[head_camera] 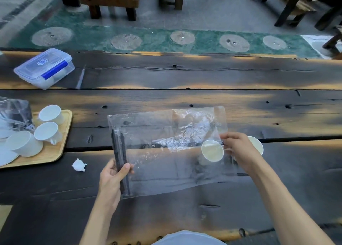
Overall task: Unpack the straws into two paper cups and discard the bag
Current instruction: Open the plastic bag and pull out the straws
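Note:
A clear plastic bag (162, 133) is held flat above the dark wooden table (185, 74). Black straws (119, 152) lie bunched along its left edge. My left hand (112, 178) pinches the bag and the straws through the plastic at the lower left. My right hand (238, 148) grips the bag's right edge. Two white paper cups stand under and behind the bag: one cup (211, 151) shows through the plastic, the other cup (258, 145) is partly hidden behind my right hand.
A wooden tray (61, 144) at the left holds several white cups and another plastic bag (14, 113). A crumpled white paper (79, 165) lies beside it. A clear lidded box (44, 68) sits far left. Benches stand beyond the table.

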A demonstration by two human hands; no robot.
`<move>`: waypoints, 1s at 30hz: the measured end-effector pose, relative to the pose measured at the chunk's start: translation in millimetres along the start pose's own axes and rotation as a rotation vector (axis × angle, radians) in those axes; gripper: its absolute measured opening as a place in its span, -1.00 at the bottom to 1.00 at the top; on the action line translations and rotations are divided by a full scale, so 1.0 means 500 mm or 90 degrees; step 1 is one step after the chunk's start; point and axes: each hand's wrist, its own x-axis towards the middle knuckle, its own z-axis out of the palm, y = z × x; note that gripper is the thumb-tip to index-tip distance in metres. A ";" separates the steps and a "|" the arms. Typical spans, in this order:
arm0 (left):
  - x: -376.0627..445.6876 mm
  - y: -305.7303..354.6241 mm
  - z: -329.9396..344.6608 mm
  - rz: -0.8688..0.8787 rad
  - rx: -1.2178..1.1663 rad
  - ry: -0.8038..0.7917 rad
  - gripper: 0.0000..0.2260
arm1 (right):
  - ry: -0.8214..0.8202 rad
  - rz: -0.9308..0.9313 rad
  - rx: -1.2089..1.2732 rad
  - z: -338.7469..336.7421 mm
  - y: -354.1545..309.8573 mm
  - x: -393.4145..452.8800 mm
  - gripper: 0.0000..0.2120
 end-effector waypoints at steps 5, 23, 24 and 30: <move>-0.002 0.005 0.000 -0.008 0.011 -0.001 -0.83 | -0.020 -0.029 -0.018 0.012 0.003 -0.006 -0.88; 0.005 -0.004 0.021 -0.124 0.051 0.045 -0.98 | -0.214 0.031 0.253 -0.010 -0.005 -0.051 -0.83; 0.004 -0.003 0.020 -0.128 0.049 0.038 -0.98 | -0.231 0.046 0.292 -0.012 -0.006 -0.053 -0.85; 0.002 0.004 0.023 -0.133 0.040 0.039 -0.97 | -0.295 0.097 0.322 -0.018 -0.007 -0.073 -0.77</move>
